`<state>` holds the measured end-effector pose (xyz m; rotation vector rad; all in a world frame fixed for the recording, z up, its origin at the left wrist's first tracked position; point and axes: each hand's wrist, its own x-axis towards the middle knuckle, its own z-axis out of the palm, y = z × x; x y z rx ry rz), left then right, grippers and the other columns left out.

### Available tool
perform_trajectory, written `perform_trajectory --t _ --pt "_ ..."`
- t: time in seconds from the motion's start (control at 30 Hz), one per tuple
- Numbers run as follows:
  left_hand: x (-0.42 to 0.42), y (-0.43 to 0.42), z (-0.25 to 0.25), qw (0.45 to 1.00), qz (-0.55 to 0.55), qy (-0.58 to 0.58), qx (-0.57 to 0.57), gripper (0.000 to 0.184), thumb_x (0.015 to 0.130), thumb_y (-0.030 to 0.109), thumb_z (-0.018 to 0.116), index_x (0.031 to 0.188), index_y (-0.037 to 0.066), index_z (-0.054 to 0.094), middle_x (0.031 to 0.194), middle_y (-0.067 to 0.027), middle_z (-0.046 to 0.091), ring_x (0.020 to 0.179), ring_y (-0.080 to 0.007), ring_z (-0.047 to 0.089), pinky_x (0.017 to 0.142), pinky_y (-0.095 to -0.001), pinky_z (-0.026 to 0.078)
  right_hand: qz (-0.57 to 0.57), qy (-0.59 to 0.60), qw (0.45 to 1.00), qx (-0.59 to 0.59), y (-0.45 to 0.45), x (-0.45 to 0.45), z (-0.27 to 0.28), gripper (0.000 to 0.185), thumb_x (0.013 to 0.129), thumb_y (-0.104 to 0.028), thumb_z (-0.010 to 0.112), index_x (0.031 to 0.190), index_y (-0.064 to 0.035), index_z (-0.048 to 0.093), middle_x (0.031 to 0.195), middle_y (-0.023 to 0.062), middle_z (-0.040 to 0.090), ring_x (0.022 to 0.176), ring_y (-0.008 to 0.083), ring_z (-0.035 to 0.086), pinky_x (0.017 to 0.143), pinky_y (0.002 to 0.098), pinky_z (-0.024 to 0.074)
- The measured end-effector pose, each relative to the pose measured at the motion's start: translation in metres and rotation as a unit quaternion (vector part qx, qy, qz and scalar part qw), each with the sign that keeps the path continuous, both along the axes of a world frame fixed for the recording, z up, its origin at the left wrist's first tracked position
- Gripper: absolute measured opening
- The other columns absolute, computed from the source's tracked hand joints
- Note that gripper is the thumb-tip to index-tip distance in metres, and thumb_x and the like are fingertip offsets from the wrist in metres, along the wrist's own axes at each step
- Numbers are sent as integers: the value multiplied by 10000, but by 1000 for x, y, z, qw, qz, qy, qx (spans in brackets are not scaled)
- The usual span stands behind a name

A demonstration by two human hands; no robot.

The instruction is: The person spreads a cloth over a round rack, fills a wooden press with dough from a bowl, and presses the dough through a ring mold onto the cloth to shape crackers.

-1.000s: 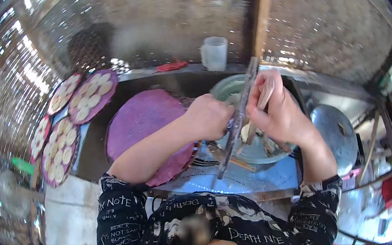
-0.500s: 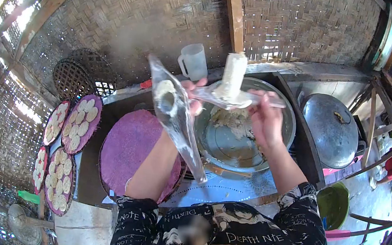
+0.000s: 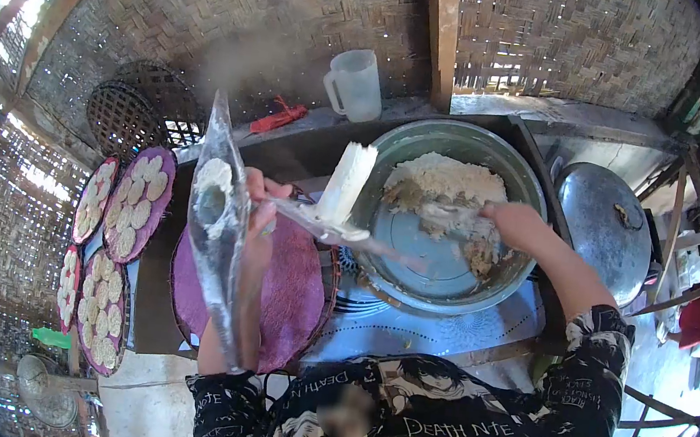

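My left hand (image 3: 263,199) is closed around a two-part hand press over the purple round mat. One part is a long, pointed board (image 3: 221,273) with a round opening, smeared with pale dough. The other is a bar with an upright white plunger (image 3: 345,185), coated in dough and tilted towards the basin. My right hand (image 3: 513,226) reaches into the big green-grey basin (image 3: 394,141), its fingers closed at the dough (image 3: 451,177). Something whitish and dough-smeared extends from those fingers; I cannot make out what it is.
Beneath my left arm is the purple mat (image 3: 292,299). Trays of pale dough discs (image 3: 138,201) stand at the left. A plastic jug (image 3: 356,86) and a red bundle (image 3: 279,116) rest by the woven wall. A lidded metal pot (image 3: 597,231) is at the right.
My right hand has let go of the plunger bar and moved down into the basin. My left hand has carried both press parts left, away from the basin.
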<state>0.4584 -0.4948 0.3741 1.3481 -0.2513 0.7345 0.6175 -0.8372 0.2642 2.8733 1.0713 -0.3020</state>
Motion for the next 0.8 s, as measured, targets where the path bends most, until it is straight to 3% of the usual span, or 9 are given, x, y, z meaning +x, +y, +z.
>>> perform_trajectory --t 0.07,0.17,0.27,0.37,0.6,0.67,0.8 --pt "-1 11 -5 999 -13 -1 40 215 741 132 664 867 77 500 901 -52 437 797 -204 548 778 -402 503 11 -64 995 -72 13 15 9 248 783 -97 518 1021 -64 578 929 119 619 847 276 626 652 388 515" --pt "-7 16 -10 999 -29 9 43 259 745 199 686 859 75 489 899 -52 430 787 -193 542 742 -378 517 -12 -95 992 -79 27 39 -10 284 781 -108 520 1060 -75 561 909 107 618 817 265 630 642 375 516" --pt "-16 15 -2 997 -77 14 17 337 723 275 721 837 79 472 873 -41 409 779 -193 537 734 -372 519 41 -78 994 -66 25 55 -41 467 767 -56 481 1231 -105 463 920 101 602 798 272 620 652 389 503" --pt "-24 31 -4 993 -113 38 19 375 704 297 738 827 88 452 866 -39 390 779 -187 538 739 -364 521 37 -76 995 -52 26 59 -60 458 758 -44 482 1213 -90 474 921 106 602 801 273 619 662 391 502" --pt "-41 29 -10 991 -82 95 49 388 692 278 753 831 85 446 883 -44 384 778 -186 541 728 -365 529 21 -43 998 -33 29 45 -70 322 802 -91 459 1111 -84 548 892 124 613 789 294 620 661 410 498" --pt "-40 34 -17 988 -104 101 60 381 689 266 753 843 85 455 876 -38 388 774 -183 538 684 -350 530 -11 4 997 -74 34 37 -62 288 824 -102 447 1086 -76 562 873 134 620 781 304 620 661 425 494" --pt "-46 30 -17 981 -85 172 32 381 675 205 764 902 73 488 839 -24 445 728 -174 531 589 -320 504 11 6 999 -44 19 28 -93 254 806 -113 483 1033 -99 597 808 142 630 758 300 624 660 432 486"
